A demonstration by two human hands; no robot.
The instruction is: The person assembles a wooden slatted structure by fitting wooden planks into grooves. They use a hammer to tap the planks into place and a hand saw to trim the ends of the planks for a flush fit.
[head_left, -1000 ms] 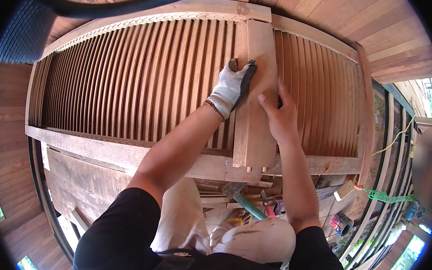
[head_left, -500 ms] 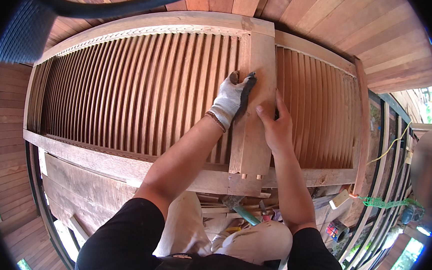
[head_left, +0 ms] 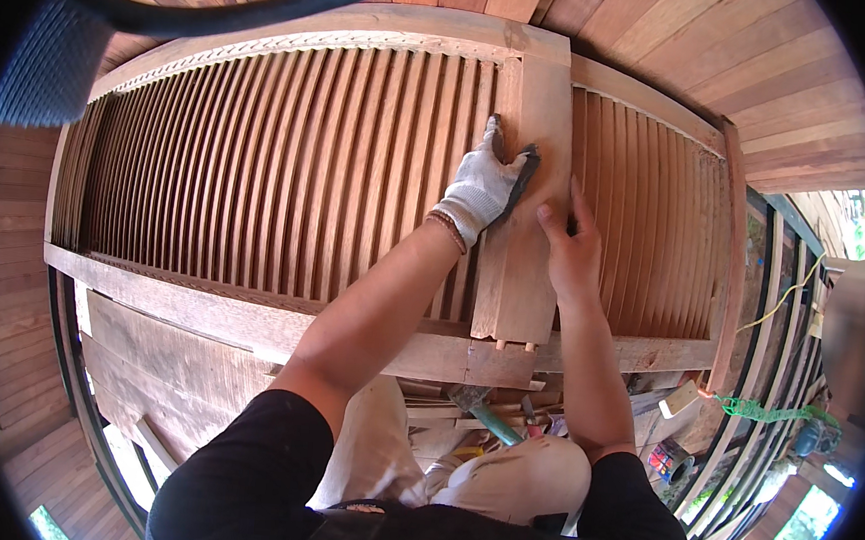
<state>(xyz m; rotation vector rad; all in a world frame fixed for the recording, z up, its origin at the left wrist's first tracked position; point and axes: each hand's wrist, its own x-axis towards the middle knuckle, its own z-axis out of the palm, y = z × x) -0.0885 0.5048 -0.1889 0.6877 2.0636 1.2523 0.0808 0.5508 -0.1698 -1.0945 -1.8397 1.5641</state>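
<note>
A light wooden rail (head_left: 544,107) stands upright across a slatted wooden panel, with two short round pegs showing at its near end. My left hand (head_left: 485,188), in a white knitted glove with dark fingertips, lies over the rail's left side. Its index finger stretches forward and its thumb is spread apart on the rail's face. On the opposite side is my bare right hand (head_left: 576,255), gripping the rail's right edge. Its thumb presses on the face; the other fingers run down beside the edge, partly hidden. Close-set slats (head_left: 289,170) fill the panel left of the rail.
More slats (head_left: 647,215) lie right of the rail. Near my knees are a hammer with a green handle (head_left: 497,425) and other tools. A round can (head_left: 670,459) and green netting (head_left: 769,409) sit at right. A dark cable (head_left: 259,22) crosses the upper left.
The whole view has shifted slightly, so the panel and hands appear further right. My left index finger has straightened forward, away from the thumb. The right hand keeps its place at the rail's edge.
</note>
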